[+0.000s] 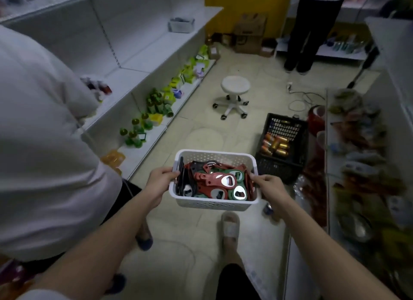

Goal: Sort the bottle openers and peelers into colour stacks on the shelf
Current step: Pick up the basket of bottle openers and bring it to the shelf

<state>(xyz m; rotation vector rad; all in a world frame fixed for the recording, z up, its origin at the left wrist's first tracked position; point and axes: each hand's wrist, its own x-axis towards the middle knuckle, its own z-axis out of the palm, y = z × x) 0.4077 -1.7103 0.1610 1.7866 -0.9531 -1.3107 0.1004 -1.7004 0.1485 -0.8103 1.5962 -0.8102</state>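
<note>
As hands (159,183) hold basket (214,202), red, green, black openers (220,179)

One view only, worn on the head, looking forward and steeply down along a shop aisle. Wide-angle lens; edges bend and blur. Both forearms run up from the bottom edge to the hands, left hand (159,183) and right hand (271,189), close under the lens, on a white basket (214,202) at centre. Floor (201,129) stretches toward 12 o'clock. White shelf (143,53) runs along 10 o'clock; another person's back crowds 9 o'clock, very near.
</note>
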